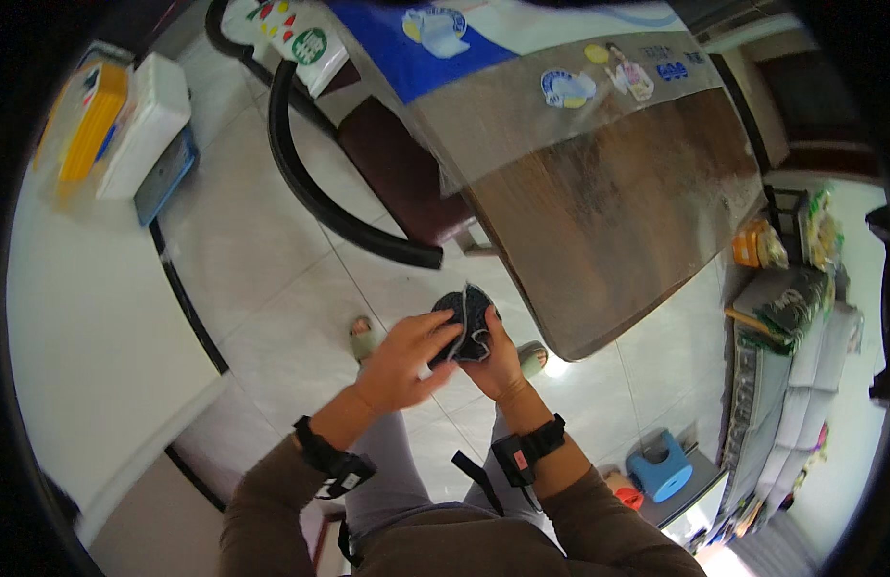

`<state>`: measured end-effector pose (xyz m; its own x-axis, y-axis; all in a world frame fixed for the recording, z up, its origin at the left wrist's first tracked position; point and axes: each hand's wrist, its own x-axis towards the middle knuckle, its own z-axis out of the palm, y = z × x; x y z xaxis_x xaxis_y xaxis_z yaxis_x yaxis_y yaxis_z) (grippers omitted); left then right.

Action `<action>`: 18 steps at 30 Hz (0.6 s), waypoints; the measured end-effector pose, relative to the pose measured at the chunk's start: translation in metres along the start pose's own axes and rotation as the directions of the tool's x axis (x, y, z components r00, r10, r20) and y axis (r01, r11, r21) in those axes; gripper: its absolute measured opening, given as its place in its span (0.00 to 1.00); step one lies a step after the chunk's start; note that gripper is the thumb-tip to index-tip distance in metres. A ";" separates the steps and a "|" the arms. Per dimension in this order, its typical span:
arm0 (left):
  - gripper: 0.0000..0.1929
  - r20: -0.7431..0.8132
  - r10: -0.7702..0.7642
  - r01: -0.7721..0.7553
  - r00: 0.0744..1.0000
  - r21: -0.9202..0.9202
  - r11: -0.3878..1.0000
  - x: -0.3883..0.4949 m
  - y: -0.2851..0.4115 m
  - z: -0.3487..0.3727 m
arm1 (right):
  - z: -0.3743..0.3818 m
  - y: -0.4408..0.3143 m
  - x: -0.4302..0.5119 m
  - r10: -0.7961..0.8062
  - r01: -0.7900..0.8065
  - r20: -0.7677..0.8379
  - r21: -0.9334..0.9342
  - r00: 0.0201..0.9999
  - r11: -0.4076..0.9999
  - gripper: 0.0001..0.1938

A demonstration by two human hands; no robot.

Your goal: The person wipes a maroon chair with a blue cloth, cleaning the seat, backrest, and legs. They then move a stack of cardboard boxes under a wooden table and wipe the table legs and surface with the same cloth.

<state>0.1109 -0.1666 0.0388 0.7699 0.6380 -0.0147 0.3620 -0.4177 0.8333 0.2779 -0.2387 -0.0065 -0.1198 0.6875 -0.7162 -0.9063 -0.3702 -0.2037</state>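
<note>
A dark cloth [465,328], bunched into a rounded bundle with pale edging, is held in front of me above the floor. My right hand [495,360] grips it from the right, with the thumb along its upper right side. On the other side, my left hand [409,360] lays its fingers over the cloth, and its thumb is near the lower edge. The left hand is slightly blurred. The cloth covers part of the right hand's fingers.
A wooden table [611,209] with plastic sheeting [488,122] has its corner close on the right. A curved black tube [329,209] extends beside a dark red seat [394,166]. A white surface [113,288] stands left. A blue stool [661,469] is at lower right.
</note>
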 end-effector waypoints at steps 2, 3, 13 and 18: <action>0.26 -0.145 -0.062 0.045 0.987 -0.118 0.992 -0.005 0.020 0.063 | -0.024 -0.003 -0.015 0.102 -0.104 -0.026 -0.106 0.994 0.989 0.28; 0.26 -0.256 -0.105 0.055 0.961 -0.195 0.979 -0.003 0.025 0.090 | -0.036 -0.010 -0.019 0.133 -0.132 -0.003 -0.173 0.991 0.976 0.29; 0.17 -0.263 -0.258 0.214 0.930 -0.184 0.959 0.026 0.024 0.191 | -0.146 -0.079 -0.050 0.238 -0.249 -0.081 -0.426 0.968 0.870 0.21; 0.11 0.120 -0.693 0.507 0.711 -0.770 0.387 0.025 -0.019 0.195 | -0.205 -0.065 0.010 -0.328 0.233 0.045 -0.793 0.944 0.563 0.19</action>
<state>0.2261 -0.2685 -0.0853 0.3594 0.6656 -0.6541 0.1252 0.6601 0.7406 0.4186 -0.3358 -0.1372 0.1654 0.7984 -0.5790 -0.2166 -0.5433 -0.8111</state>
